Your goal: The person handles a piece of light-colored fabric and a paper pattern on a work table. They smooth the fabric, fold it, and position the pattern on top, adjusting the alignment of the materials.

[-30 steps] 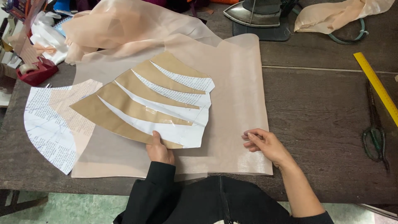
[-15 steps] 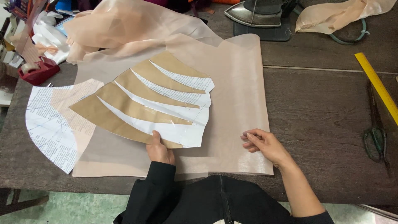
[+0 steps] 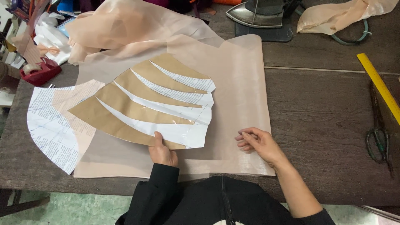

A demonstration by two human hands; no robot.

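A fan-shaped paper pattern point(image 3: 146, 106) of brown strips on white paper lies on a sheet of peach fabric point(image 3: 237, 96) spread over the dark wooden table point(image 3: 325, 121). My left hand point(image 3: 161, 151) pinches the pattern's near edge, thumb on top. My right hand point(image 3: 258, 143) rests flat on the fabric near its right edge, fingers pointing left and slightly apart, holding nothing.
A printed paper piece point(image 3: 50, 125) lies at the left. A red tape dispenser point(image 3: 39, 71) and clutter sit far left. More peach fabric point(image 3: 121, 29) is bunched at the back. An iron point(image 3: 262, 14), a yellow ruler point(image 3: 381, 85) and scissors point(image 3: 377, 133) lie right.
Almost nothing differs; my right hand has shifted very slightly on the fabric, while my left hand stays on the pattern's edge.
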